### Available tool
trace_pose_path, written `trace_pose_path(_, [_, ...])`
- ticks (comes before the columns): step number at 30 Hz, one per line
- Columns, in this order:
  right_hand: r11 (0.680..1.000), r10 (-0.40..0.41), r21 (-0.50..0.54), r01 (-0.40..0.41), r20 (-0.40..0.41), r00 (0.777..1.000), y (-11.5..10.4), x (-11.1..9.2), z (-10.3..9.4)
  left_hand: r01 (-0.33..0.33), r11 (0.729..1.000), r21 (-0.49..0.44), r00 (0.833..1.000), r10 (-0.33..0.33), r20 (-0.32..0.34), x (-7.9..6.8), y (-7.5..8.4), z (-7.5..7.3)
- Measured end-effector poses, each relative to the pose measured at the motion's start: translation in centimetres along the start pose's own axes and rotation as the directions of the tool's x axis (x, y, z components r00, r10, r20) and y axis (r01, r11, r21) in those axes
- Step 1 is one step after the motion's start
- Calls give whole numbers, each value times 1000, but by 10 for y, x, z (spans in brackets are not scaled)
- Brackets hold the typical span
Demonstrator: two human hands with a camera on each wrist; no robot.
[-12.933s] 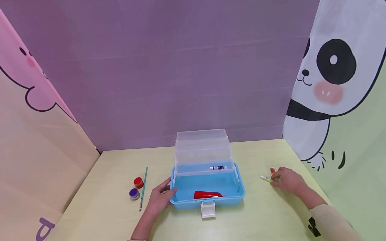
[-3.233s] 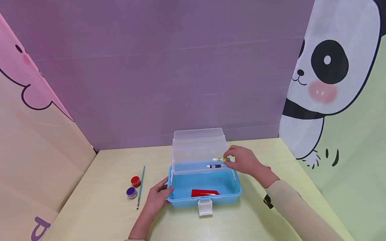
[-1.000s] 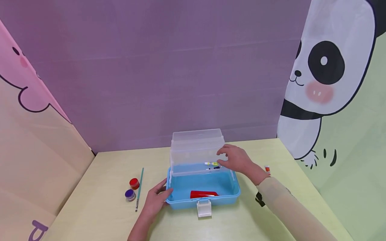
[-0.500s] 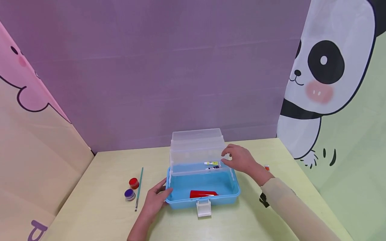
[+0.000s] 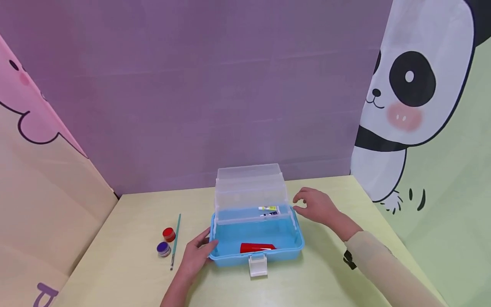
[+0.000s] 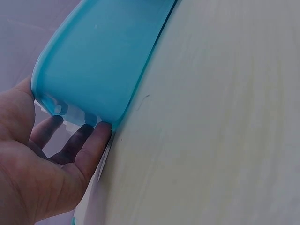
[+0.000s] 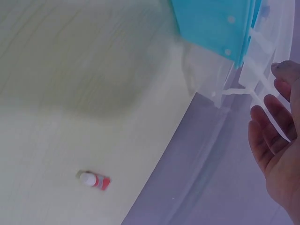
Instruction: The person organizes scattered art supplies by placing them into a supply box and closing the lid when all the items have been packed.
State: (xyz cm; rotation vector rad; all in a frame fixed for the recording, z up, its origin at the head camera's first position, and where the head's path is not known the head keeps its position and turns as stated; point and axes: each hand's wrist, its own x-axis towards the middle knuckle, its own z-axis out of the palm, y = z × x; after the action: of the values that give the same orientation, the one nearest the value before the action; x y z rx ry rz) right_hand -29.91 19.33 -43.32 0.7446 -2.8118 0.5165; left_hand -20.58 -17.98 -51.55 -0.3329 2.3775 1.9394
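My left hand [image 5: 194,256] grips the left end of a blue plastic box [image 5: 264,256], thumb over the rim and fingers against its outer wall [image 6: 89,70]. A yellow paint tube [image 5: 267,208] and a dark blue paint tube [image 5: 270,213] lie in the raised translucent tray [image 5: 238,215]. On the box floor rests a red tube [image 5: 256,247]. My right hand [image 5: 315,205] is just right of the tray, fingers loosely bent and holding nothing. A red paint tube with a white cap [image 7: 95,180] lies on the table in the right wrist view; my right arm hides it in the head view.
A red-lidded paint pot [image 5: 168,234], a purple-lidded paint pot [image 5: 163,249] and a green paintbrush [image 5: 175,241] lie left of the box. Its translucent lid [image 5: 251,183] stands open toward the purple back wall [image 5: 230,94]. A white latch [image 5: 258,266] hangs at the front.
My right hand picked up the yellow tube from the table, laid it in the tray beside the dark blue one, let go and moved away right. My left hand keeps holding the box.
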Motion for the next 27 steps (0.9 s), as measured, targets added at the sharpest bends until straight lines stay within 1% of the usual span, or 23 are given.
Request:
trace_pose_path(5, [1000, -6, -6, 6, -8, 1000, 10, -8, -4, 16, 1000, -1, 1000, -16, -4, 0, -2, 0])
trace_pose_path(9, [1000, -13, -7, 13, -20, 1000, 18, -12, -8, 11, 1000, 2, 1000, -11, -2, 1, -3, 0])
trace_pose_path(20, [999, -20, -30, 19, -43, 999, 40, -22, -11, -50, 999, -1, 999, 50, -5, 6, -3, 1])
trace_pose_path(27, [1000, -10, -21, 9, -34, 999, 51, -35, -8, -33, 999, -5, 999, 33, -4, 4, -4, 0])
